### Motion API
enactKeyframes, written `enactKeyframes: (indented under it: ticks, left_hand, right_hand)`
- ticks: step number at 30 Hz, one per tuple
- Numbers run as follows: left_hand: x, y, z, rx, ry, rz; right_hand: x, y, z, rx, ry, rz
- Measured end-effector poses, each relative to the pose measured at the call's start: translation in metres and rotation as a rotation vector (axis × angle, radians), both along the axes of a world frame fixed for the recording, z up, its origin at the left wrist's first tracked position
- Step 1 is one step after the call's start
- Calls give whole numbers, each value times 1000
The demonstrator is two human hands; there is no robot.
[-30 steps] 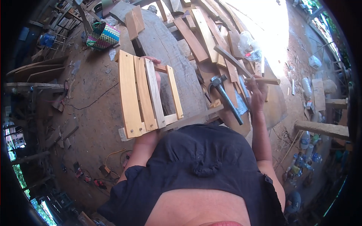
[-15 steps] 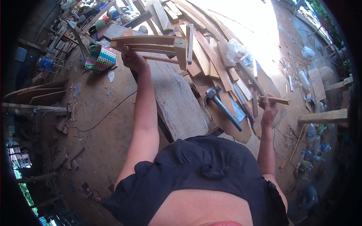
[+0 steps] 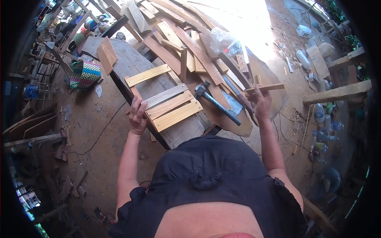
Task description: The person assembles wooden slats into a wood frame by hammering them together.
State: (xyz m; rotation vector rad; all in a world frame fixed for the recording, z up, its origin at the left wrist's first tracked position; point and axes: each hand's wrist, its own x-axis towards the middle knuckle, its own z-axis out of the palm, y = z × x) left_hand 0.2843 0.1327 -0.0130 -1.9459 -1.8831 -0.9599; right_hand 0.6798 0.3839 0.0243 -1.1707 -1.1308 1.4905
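Note:
A slatted wooden frame lies on the worn plank bench, its slats facing up. At its left edge is my left hand, fingers bent and touching the frame's side. My right hand is closed on a short wood strip, off to the right, above the end of the scrap pile. Between the hands a hammer rests on a broad board, its head toward the frame. Beside the hammer lies a long tool, partly hidden by boards.
Loose boards are heaped beyond the frame. A woven basket stands on the ground at the left. Plastic bottles and a thick beam are at the right. A dark cable crosses the ground.
The wooden frame has come down from a raised, side-on position to lie flat on the bench. My left hand has moved nearer to me. My right hand still holds the strip.

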Motion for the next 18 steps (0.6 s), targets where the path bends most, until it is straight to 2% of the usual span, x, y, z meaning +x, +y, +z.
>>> enactKeyframes:
  ticks: [3, 5, 8, 9, 10, 12, 14, 15, 16, 18]
  left_hand:
    - [1, -22, 0, -333, 0, 76]
    - [5, -25, 8, -426, 51, 105]
    - [14, -23, 43, -649, 136, 141]
    - [20, -20, 57, -772, 171, 149]
    - [26, -15, 67, -777, 169, 163]
    - [42, -2, 80, -697, -475, 106]
    - [69, 14, 78, -532, -998, -7]
    - [82, 23, 78, -463, -1301, -54]
    - [93, 31, 77, -455, -1302, -39]
    - [105, 41, 76, -179, -1837, -234]
  right_hand:
    - [-7, -9, 4, -68, 47, 36]
    - [-9, -14, 5, -118, 67, 42]
    - [-12, -25, 3, -92, 70, 129]
    - [-15, -28, 3, -19, 71, 163]
    - [-18, -31, 2, 53, 75, 200]
    - [-23, -37, 5, 50, 110, 293]
    - [-34, -43, 7, 179, 204, 348]
    - [-36, -45, 7, 152, 220, 406]
    - [-39, -47, 6, 149, 225, 420]
    - [-42, -49, 4, 323, 27, 462]
